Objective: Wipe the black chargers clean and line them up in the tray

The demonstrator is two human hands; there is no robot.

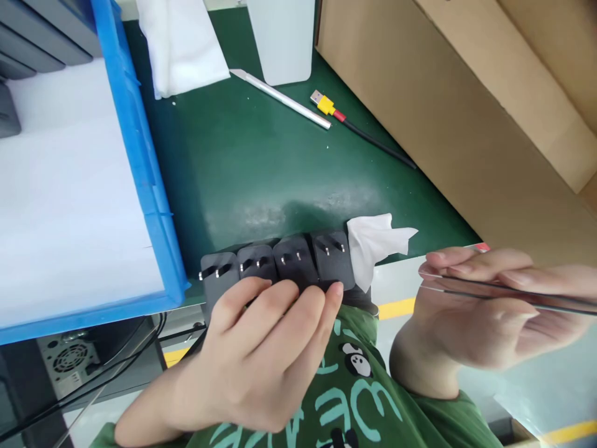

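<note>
My left hand [275, 354] is closed over a row of several black power adapters [333, 258] at the table's near edge. They sit side by side with their metal prongs pointing up; the fingers cover their near sides. A crumpled white cloth [375, 242] touches the rightmost adapter. Off to the right, beyond the table edge, my right hand [504, 330] grips a pair of dark tweezers [466, 294] between thumb and fingers. Their thin tips are apart, point left toward the adapters, and have nothing between them.
A blue bin [140, 155] with grey items and a white sheet stands left. On the green table [224, 168] lie a white-handled craft knife [284, 99], a USB cable [373, 140] and a white cloth [184, 50]. A cardboard box [448, 118] takes up the right side.
</note>
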